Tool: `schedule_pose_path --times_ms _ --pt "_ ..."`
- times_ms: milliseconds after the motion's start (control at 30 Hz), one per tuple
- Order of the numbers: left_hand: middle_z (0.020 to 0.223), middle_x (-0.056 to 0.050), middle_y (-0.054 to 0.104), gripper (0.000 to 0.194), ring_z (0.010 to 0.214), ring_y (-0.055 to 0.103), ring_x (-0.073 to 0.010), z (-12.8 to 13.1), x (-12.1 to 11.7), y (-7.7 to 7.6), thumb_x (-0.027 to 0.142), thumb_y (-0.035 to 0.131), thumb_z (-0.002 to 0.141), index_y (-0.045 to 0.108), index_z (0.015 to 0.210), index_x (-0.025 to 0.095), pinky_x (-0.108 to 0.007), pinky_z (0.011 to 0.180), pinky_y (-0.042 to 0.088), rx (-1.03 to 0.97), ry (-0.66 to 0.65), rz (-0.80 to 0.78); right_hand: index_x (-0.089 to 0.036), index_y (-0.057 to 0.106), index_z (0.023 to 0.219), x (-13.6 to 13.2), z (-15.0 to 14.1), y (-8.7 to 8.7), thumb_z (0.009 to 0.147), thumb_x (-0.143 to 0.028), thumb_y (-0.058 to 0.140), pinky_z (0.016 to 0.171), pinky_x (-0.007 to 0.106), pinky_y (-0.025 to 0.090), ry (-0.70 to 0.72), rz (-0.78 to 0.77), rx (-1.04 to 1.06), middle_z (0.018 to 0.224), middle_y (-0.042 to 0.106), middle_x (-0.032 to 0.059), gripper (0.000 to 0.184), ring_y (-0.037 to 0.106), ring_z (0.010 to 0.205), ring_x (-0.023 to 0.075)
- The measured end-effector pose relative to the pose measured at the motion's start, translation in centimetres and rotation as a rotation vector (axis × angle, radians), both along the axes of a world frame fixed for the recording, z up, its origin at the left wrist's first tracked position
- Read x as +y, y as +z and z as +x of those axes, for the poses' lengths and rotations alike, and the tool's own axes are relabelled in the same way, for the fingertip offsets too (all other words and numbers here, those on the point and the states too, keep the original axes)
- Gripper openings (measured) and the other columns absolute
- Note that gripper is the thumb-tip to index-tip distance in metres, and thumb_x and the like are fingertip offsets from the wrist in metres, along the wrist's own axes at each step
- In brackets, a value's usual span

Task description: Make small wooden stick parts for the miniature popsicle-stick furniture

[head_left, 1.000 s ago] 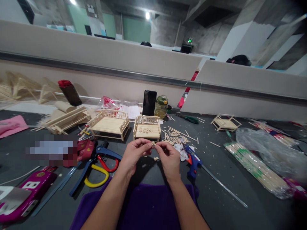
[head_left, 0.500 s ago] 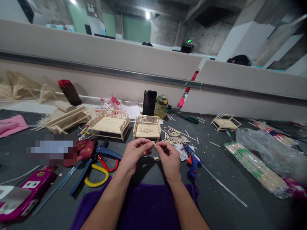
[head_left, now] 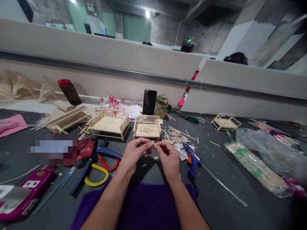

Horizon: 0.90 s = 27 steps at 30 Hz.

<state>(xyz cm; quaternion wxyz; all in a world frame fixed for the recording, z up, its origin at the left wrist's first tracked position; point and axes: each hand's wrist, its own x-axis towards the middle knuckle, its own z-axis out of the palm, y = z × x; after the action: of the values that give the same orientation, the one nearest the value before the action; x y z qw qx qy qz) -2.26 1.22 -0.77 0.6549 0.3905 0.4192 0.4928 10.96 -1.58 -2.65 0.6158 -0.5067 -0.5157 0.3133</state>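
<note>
Between my fingertips is a tiny piece made of short wooden stick bits (head_left: 153, 143). My left hand (head_left: 134, 155) pinches it from the left, and my right hand (head_left: 169, 159) pinches it from the right. Just beyond my hands stands a small wooden stick bed-like model (head_left: 147, 128) with several small pieces on its top. To its left is a larger model of the same kind (head_left: 109, 124). A blue glue gun (head_left: 193, 163) with a clear glue stick lies right of my right hand, beside a heap of cut sticks (head_left: 174, 136).
Left of my hands lie blue cutters (head_left: 82, 177) with red and yellow handles and a magenta power strip (head_left: 35, 188). A phone (head_left: 149, 102) and a bottle (head_left: 161, 107) stand at the back. Bagged sticks (head_left: 254, 166) and a wooden frame (head_left: 225, 122) are at right.
My hands hold nearly the same pose around the tiny piece. Beyond the partition, a person's head at the right has shifted slightly left.
</note>
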Motion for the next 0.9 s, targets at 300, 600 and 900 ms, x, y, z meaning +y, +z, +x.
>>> schedule_pose_path --times_ms 300,600,900 --pt "0.069 -0.002 0.069 0.023 0.059 0.063 -0.0111 -0.01 0.24 -0.33 0.026 0.083 0.062 0.07 0.076 0.013 -0.024 0.064 0.053 -0.063 -0.009 -0.02 -0.017 0.067 0.084 -0.14 -0.06 0.21 0.081 -0.031 0.065 0.061 0.024 0.045 0.007 -0.008 0.028 0.076 0.067 0.0023 0.014 0.06 0.068 0.0147" --pt "0.068 -0.002 0.07 0.023 0.059 0.064 -0.0112 -0.01 0.15 -0.21 0.025 0.083 0.062 0.071 0.076 0.013 -0.023 0.064 0.053 -0.086 -0.013 -0.027 -0.017 0.067 0.08 -0.31 -0.09 0.32 0.083 -0.031 0.063 0.06 0.024 0.044 0.009 -0.005 0.005 0.072 0.066 0.0015 0.015 0.057 0.064 0.0136" --pt "0.069 -0.002 0.071 0.022 0.061 0.064 -0.0119 -0.01 0.02 -0.14 0.025 0.084 0.06 0.071 0.074 0.013 -0.025 0.067 0.054 -0.091 -0.015 -0.034 -0.018 0.067 0.081 -0.28 -0.15 0.37 0.083 -0.032 0.062 0.06 0.025 0.045 0.011 -0.003 -0.004 0.074 0.067 0.0025 0.016 0.059 0.066 0.0151"
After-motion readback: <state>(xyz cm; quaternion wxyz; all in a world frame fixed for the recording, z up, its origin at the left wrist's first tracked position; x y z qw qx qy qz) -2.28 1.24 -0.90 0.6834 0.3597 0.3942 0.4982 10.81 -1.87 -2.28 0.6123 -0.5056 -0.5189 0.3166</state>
